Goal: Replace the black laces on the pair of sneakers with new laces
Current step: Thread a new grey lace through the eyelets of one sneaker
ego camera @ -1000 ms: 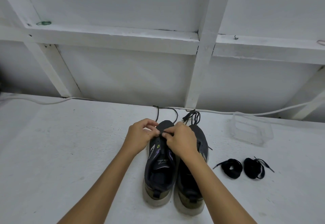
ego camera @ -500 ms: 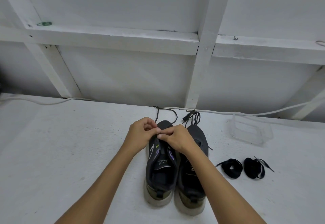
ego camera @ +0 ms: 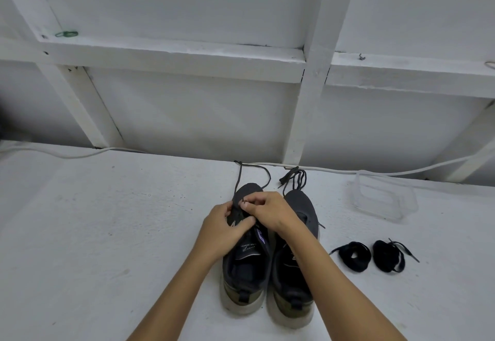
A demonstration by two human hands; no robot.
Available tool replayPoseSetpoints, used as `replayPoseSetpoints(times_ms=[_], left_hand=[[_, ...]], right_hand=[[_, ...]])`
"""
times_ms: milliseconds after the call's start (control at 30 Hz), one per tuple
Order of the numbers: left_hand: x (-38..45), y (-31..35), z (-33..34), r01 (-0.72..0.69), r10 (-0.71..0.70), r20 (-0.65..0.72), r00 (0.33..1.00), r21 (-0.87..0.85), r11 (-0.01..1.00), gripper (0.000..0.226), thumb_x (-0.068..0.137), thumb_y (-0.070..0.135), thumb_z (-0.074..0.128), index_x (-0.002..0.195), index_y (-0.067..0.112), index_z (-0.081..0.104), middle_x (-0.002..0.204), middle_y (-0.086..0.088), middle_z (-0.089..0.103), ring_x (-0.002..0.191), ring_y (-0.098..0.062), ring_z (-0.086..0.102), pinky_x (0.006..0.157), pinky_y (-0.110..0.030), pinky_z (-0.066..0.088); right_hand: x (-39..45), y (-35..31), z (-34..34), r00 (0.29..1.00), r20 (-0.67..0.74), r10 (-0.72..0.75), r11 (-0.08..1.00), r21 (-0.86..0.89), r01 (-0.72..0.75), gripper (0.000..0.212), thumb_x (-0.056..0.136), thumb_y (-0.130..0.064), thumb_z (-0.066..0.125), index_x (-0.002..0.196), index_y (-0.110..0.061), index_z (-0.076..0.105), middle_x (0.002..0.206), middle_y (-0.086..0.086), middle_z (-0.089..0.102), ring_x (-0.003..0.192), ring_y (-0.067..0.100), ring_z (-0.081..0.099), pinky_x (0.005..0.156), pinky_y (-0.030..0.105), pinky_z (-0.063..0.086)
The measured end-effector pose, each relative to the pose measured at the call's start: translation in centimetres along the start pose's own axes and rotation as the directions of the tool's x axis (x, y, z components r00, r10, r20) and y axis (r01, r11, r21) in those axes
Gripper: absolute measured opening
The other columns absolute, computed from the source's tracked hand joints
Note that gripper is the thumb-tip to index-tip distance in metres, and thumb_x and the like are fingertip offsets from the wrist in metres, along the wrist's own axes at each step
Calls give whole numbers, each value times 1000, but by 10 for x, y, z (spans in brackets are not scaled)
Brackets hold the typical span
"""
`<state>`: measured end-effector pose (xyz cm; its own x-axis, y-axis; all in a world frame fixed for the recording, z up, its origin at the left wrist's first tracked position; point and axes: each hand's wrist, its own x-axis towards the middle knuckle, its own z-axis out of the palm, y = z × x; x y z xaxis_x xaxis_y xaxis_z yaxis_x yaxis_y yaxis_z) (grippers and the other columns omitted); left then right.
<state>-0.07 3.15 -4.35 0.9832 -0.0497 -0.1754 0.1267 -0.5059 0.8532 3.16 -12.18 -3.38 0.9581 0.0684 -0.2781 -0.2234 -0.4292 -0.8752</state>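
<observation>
The left hand (ego camera: 223, 229) has been lowered onto the left sneaker (ego camera: 245, 257). Its lace (ego camera: 239, 177) is pinched by the right hand (ego camera: 270, 210), close beside.

A: Left sneaker (ego camera: 245, 268)?
B: Dark grey, pale sole, heel toward camera, toe away. Upright on white surface (ego camera: 93, 233). Thin black lace (ego camera: 239, 178) trailing out past toe in a loose loop.
A: Right sneaker (ego camera: 300, 265)?
B: Same look, just beside left one, parallel. Own black lace (ego camera: 296, 178) bunched beyond toe.
A: New laces?
B: Two black coiled bundles, well right of the pair: near bundle (ego camera: 353, 256), far bundle (ego camera: 388, 256), side by side, loose tips sticking out.
</observation>
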Motion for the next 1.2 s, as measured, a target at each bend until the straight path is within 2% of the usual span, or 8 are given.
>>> replayPoseSetpoints(times_ms=[133, 267, 500, 667, 800, 1033, 1100, 1200], left_hand=[[-4, 7, 4, -25, 28, -28, 999, 102, 995, 16, 87, 42, 66, 95, 28, 64, 98, 9, 62, 86, 0, 58, 66, -16, 42], [-5, 5, 3, -21, 24, -26, 999, 106, 994, 16, 90, 46, 63, 98, 32, 61, 102, 9, 63, 90, -5, 58, 68, -17, 42], [-2, 11, 8, 18, -16, -18, 1000, 127, 992, 21, 85, 43, 66, 98, 26, 66, 99, 6, 63, 87, -7, 60, 77, -28, 53], [1, 9, 9, 65, -64, -7, 998, 124, 990, 48, 84, 44, 69, 125, 21, 61, 114, 7, 58, 100, -12, 58, 84, -26, 48], [9, 12, 9, 71, -71, -14, 997, 84, 994, 56, 69, 54, 71, 119, 31, 64, 115, 6, 61, 101, -13, 62, 90, -34, 55], [20, 24, 2, -125, 169, -109, 980, 329, 936, 72, 82, 56, 70, 146, 40, 44, 146, 9, 40, 130, -19, 35, 107, -42, 39], [22, 34, -3, -265, 271, -7, 963, 191, 945, 58, 82, 57, 67, 136, 38, 57, 136, 14, 53, 125, -12, 45, 107, -43, 42], [21, 58, -12, -244, 252, 212, 944, -63, 968, 51, 78, 59, 66, 121, 32, 67, 110, 19, 70, 106, 1, 63, 100, -35, 50]], right_hand=[[-4, -9, -8, 996, -82, -36, 994, 100, 44, 14, 92, -27, 73, 103, -21, 79, 97, -11, 76, 93, 2, 69, 89, 22, 53], [-14, -22, -21, 979, -164, -119, 978, 149, 143, 12, 94, -23, 70, 98, -19, 81, 87, -15, 76, 80, -7, 67, 72, 7, 46], [-31, -55, -27, 939, -252, -236, 944, 169, 283, 20, 98, -18, 64, 85, -23, 78, 89, -11, 78, 91, 4, 70, 85, 26, 50], [-36, -96, -66, 921, -298, -251, 705, 596, 385, 21, 105, -7, 47, 88, -9, 59, 79, 2, 71, 85, 20, 75, 87, 33, 60], [-33, -89, -56, 945, -243, -221, 844, 438, 310, 22, 105, -5, 49, 86, -5, 61, 73, 5, 67, 56, 12, 65, 60, 24, 58], [-30, -59, -41, 959, -277, -63, 865, 463, 191, 13, 103, -10, 56, 97, -4, 66, 84, 10, 76, 75, 16, 75, 72, 29, 62], [-31, -64, -44, 943, -311, -118, 864, 436, 251, 12, 102, -10, 57, 95, -8, 66, 87, 8, 78, 85, 17, 76, 79, 32, 61], [-34, -76, -53, 921, -327, -211, 906, 288, 310, 11, 101, -13, 60, 95, -13, 69, 88, -2, 79, 88, 1, 72, 69, 17, 54]])
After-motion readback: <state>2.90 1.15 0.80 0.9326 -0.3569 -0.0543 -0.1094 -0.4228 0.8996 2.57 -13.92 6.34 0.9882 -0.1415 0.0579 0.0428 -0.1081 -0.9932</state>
